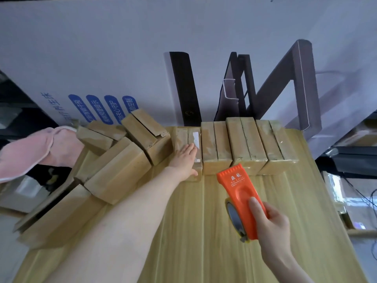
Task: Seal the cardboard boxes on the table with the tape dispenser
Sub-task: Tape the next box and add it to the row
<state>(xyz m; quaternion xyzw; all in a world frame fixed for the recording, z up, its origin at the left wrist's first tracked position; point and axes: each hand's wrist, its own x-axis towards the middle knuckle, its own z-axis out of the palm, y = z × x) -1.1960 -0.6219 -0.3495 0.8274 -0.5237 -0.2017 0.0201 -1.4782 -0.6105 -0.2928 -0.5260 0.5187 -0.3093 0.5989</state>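
**Box pressed flat, dispenser held over table**

The left hand (184, 160) is laid flat on a cardboard box (181, 137) bearing a white label, fingers straight and pressed together. This box stands at the left end of a row of boxes (246, 144) set side by side along the far edge of the wooden table (193, 252). The orange tape dispenser (242, 199) is gripped by the right hand (273, 225), thumb on its top face, just in front of the row. More boxes (118, 172) are piled loosely at left, beside a pink cloth (26, 154).

The table (189, 252) is lying open in front. A box row (246, 144) is walling the back, a box heap (118, 166) crowding the left.
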